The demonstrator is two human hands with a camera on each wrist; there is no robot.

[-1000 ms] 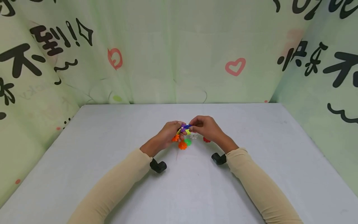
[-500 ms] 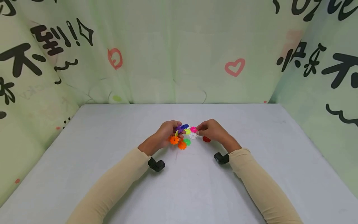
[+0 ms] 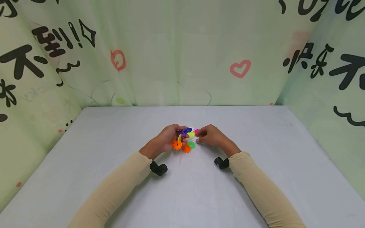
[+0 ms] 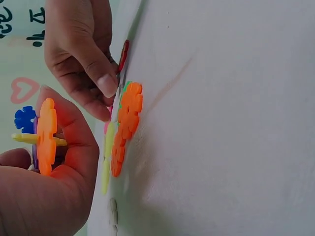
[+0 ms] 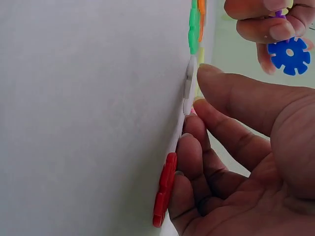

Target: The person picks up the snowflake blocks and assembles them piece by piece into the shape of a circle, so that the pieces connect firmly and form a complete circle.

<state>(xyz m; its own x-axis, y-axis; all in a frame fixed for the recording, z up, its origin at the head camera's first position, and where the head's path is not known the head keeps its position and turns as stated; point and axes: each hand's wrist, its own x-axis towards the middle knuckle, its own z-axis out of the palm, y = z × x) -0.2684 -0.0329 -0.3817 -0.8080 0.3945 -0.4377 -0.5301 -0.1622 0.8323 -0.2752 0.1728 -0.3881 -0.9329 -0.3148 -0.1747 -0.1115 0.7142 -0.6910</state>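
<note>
My left hand (image 3: 167,138) holds a cluster of joined notched plastic discs. An orange disc (image 4: 47,137), a yellow disc (image 4: 22,138), a purple disc (image 3: 182,133) and a blue disc (image 5: 289,56) make it up. My right hand (image 3: 212,136) reaches low over the table at the loose discs, its thumb and forefinger apart beside a white disc (image 5: 188,86). Whether they touch it I cannot tell. Behind those fingertips a pink disc (image 3: 196,131) is partly hidden. A red disc (image 5: 165,189) lies under the curled outer fingers of that hand.
Other loose discs lie close together on the white table (image 3: 182,190): a green disc (image 3: 191,145), an orange disc (image 3: 186,148) and a lime-yellow disc (image 3: 191,134). A printed curtain (image 3: 176,63) surrounds the table's back and sides.
A second ago my right fingers were at the blue disc on the cluster. They moved right to near the pink disc, then came slightly back left, down by the white disc. The left hand shifted slightly left.
</note>
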